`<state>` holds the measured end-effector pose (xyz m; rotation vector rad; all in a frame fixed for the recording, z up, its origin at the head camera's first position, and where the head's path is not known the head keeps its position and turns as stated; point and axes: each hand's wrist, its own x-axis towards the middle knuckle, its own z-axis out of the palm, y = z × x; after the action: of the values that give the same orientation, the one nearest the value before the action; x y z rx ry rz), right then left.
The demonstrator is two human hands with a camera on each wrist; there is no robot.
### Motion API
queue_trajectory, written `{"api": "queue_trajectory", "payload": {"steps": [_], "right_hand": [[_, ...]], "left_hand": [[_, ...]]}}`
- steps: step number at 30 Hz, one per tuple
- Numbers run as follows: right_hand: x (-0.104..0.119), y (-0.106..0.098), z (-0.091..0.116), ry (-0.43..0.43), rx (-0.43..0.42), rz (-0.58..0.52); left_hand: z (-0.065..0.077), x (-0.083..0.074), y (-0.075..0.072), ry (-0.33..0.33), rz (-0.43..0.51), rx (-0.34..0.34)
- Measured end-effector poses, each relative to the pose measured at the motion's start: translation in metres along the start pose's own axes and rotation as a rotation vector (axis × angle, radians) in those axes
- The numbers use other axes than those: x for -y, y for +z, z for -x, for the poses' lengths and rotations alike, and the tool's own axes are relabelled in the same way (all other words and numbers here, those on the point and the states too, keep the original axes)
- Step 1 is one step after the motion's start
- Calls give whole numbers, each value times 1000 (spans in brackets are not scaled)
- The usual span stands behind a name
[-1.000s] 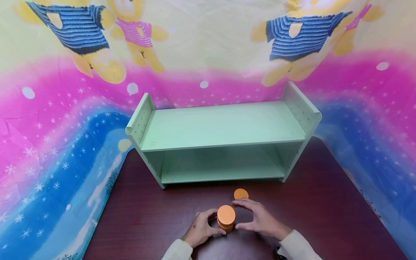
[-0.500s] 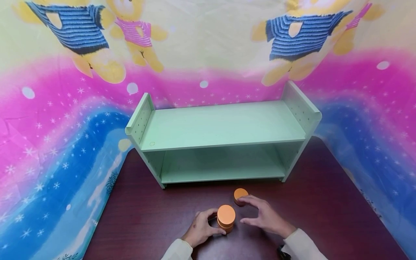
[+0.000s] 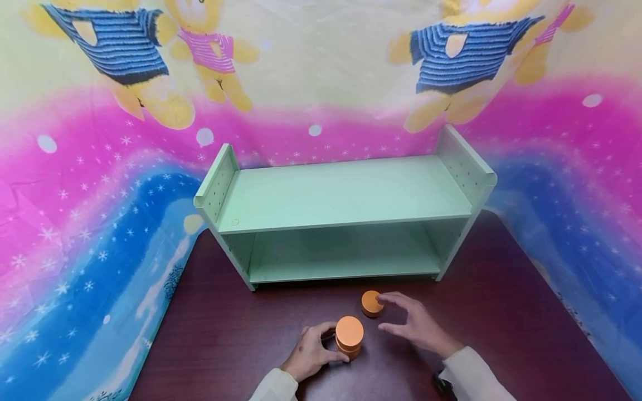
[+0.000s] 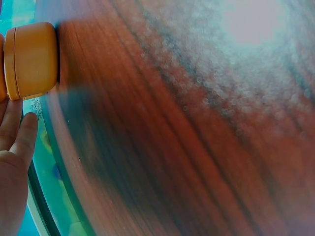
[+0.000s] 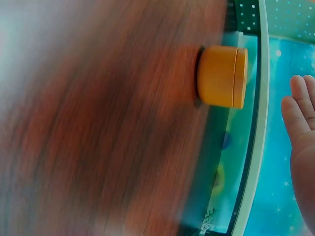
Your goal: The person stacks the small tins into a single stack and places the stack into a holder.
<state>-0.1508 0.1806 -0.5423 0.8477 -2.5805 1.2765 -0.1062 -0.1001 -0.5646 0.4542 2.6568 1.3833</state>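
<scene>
Two orange lidded jars stand stacked on the table, the upper jar (image 3: 349, 331) covering most of the lower jar (image 4: 37, 59). My left hand (image 3: 310, 352) grips the stack from the left, thumb in front and fingers behind. In the left wrist view its fingertips lie by the lower jar's lid. Behind the stack and to its right, a single orange jar (image 3: 371, 303) sits upright. My right hand (image 3: 418, 323) is beside that jar, thumb and fingers spread, holding nothing. One fingertip overlaps the right edge of its lid in the head view.
A pale green two-tier shelf (image 3: 346, 195) with raised side panels stands at the back of the dark red-brown table (image 3: 210, 334). Behind and around it hangs a cloth (image 3: 321, 122) printed with bears and snowflakes.
My right hand has moved right and a little back, away from the stack, uncovering more of the single jar. The left hand and the stack stay in place.
</scene>
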Motion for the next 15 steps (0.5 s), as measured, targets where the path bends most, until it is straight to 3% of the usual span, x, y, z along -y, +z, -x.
{"api": "queue_trajectory", "payload": {"steps": [15], "right_hand": [[-14,-10,-6,95,-20,-17]], "left_hand": [[0,-2,-1,-56,23,28]]}}
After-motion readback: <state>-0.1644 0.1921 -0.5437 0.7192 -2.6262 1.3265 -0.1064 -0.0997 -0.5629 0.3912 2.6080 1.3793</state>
